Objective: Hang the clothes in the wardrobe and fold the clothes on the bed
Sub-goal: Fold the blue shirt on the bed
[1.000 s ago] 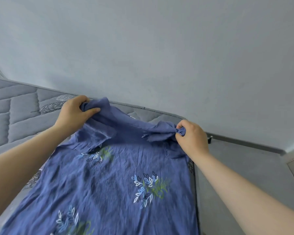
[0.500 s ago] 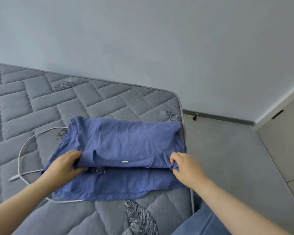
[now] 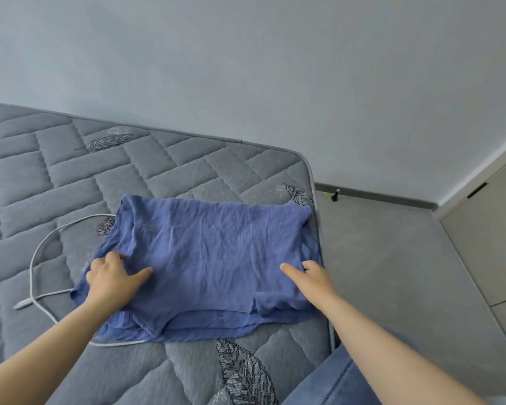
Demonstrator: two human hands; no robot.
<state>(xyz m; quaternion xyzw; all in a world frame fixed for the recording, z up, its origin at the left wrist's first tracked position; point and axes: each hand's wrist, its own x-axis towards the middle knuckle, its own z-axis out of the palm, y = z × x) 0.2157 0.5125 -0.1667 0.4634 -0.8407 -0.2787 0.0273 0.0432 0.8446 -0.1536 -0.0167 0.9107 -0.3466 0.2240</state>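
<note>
A plain blue garment [image 3: 216,258] lies on a grey quilted, leaf-patterned mattress [image 3: 70,176] beside a white cable [image 3: 41,249].

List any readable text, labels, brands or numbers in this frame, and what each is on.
No readable text in this view.
Blue garment: plain fabric, no label or print showing.
Mattress: stitched leaf pattern only, no words.
White cable: no marking that can be made out.
</note>
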